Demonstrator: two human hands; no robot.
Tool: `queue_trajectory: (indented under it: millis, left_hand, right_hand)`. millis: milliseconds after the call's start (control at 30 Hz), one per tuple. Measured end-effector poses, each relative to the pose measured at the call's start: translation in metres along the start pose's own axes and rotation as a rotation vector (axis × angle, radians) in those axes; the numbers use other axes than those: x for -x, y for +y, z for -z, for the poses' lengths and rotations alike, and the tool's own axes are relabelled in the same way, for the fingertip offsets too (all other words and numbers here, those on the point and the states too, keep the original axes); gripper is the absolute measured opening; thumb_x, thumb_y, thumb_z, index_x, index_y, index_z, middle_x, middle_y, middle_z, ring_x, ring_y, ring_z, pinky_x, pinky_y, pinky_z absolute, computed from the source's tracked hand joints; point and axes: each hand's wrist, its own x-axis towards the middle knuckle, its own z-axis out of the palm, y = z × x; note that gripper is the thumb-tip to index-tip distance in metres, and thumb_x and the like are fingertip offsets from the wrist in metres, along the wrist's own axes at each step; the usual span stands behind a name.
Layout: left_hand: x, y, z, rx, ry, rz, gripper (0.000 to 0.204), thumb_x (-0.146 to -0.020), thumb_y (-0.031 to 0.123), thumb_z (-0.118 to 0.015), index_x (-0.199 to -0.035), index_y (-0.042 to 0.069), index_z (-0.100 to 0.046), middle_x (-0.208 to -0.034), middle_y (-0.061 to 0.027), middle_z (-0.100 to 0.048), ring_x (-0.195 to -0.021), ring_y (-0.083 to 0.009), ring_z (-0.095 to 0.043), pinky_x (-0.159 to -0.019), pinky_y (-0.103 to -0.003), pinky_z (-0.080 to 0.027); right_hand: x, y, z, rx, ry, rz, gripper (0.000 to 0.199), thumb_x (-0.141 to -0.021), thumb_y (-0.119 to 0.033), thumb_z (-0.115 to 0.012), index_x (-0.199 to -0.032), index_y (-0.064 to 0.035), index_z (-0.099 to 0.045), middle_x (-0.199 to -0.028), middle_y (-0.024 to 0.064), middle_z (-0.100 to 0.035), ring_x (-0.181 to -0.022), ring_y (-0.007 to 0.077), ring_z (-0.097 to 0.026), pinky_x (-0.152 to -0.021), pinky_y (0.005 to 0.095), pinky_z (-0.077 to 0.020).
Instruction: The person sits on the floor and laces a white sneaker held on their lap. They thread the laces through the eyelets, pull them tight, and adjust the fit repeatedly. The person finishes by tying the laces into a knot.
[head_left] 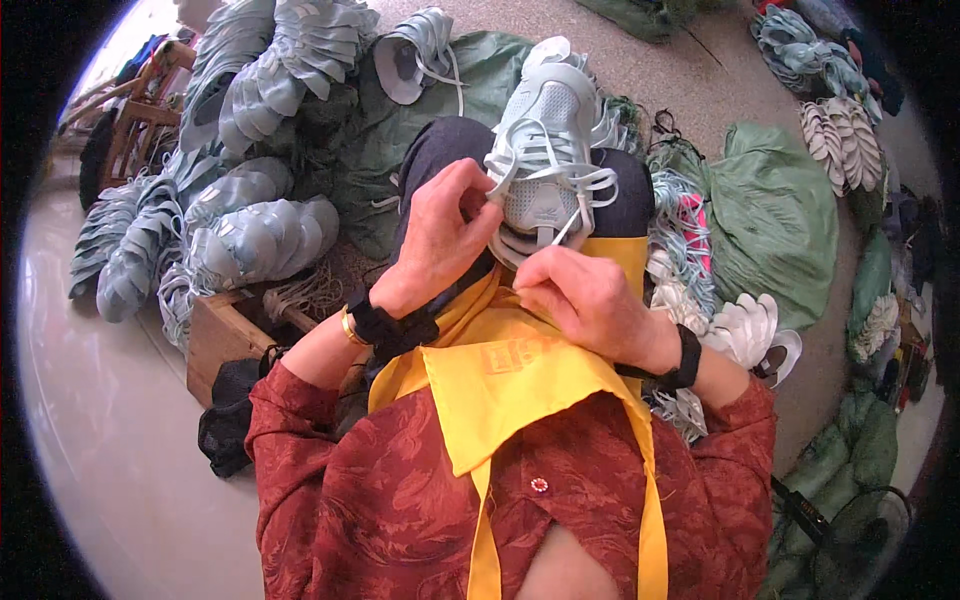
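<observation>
A pale blue-grey shoe upper (548, 110) lies across my knees, its toe pointing away from me. A light shoelace (530, 160) runs through its eyelets, with loose loops over the right side. My left hand (440, 235) is closed in a pinch at the upper's left edge, where the lace meets my fingertips. Near the heel end, my right hand (590, 305) is closed, thumb and fingers pressed together. A strand of lace runs down toward it, but what those fingers hold is hidden. Under both hands lies a yellow apron (520, 390).
Nested stacks of pale blue shoe uppers (265, 240) are piled at the left, beside a wooden box (215, 345). One more upper (405, 65) rests on green sheeting (490, 60). A green sack (770, 220), bundled laces (675, 235) and white shoe parts (745, 330) are at the right.
</observation>
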Motion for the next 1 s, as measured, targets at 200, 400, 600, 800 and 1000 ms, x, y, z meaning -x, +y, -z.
queue_trajectory:
  millis: [200, 400, 600, 800, 1000]
  left_hand:
    - [-0.002, 0.003, 0.003, 0.034, -0.036, 0.036, 0.013, -0.084, -0.001, -0.066, -0.092, -0.002, -0.056, -0.077, -0.0097, -0.057, -0.064, -0.0151, -0.057, -0.058, -0.029, -0.048]
    - [-0.001, 0.000, 0.001, 0.036, -0.015, 0.029, 0.012, -0.085, -0.001, -0.066, -0.092, -0.002, -0.056, -0.078, -0.0097, -0.056, -0.064, -0.0154, -0.057, -0.058, -0.030, -0.048]
    - [0.000, 0.005, 0.001, 0.062, -0.019, 0.042, 0.011, -0.087, 0.000, -0.070, -0.090, -0.001, -0.059, -0.077, -0.0036, -0.057, -0.069, -0.0084, -0.055, -0.062, -0.025, -0.047]
    - [0.001, 0.009, -0.003, 0.057, -0.024, 0.019, 0.014, -0.090, 0.000, -0.068, -0.093, 0.000, -0.055, -0.082, -0.0027, -0.051, -0.072, -0.0080, -0.051, -0.064, -0.025, -0.045]
    - [0.002, -0.001, -0.009, 0.393, -0.100, 0.180, 0.013, -0.091, 0.000, -0.066, -0.094, 0.002, -0.053, -0.090, -0.0003, -0.047, -0.078, -0.0067, -0.049, -0.069, -0.022, -0.042]
  right_hand:
    - [-0.021, 0.022, -0.008, 0.180, 0.177, -0.165, 0.018, -0.088, -0.005, -0.071, -0.104, -0.0012, -0.063, -0.090, 0.0149, -0.063, -0.081, 0.0352, -0.067, -0.070, 0.0429, -0.0538]
    - [-0.044, 0.050, -0.016, 0.387, 0.142, -0.095, 0.012, -0.088, -0.006, -0.070, -0.098, -0.0021, -0.065, -0.091, 0.0162, -0.064, -0.078, 0.0369, -0.066, -0.068, 0.0445, -0.0528]
    - [-0.027, 0.026, 0.002, 0.375, 0.077, -0.104, 0.009, -0.085, -0.002, -0.070, -0.086, -0.0019, -0.061, -0.083, 0.0152, -0.061, -0.072, 0.0354, -0.064, -0.062, 0.0433, -0.0501]
    - [0.034, 0.010, 0.028, 0.208, -0.023, -0.208, 0.010, -0.082, 0.003, -0.070, -0.079, -0.0007, -0.060, -0.070, 0.0121, -0.054, -0.060, 0.0284, -0.058, -0.055, 0.0359, -0.0452]
    - [0.047, 0.023, 0.020, 0.257, -0.003, -0.145, 0.012, -0.082, 0.001, -0.072, -0.082, -0.0020, -0.060, -0.073, 0.0124, -0.056, -0.063, 0.0315, -0.060, -0.056, 0.0397, -0.0465]
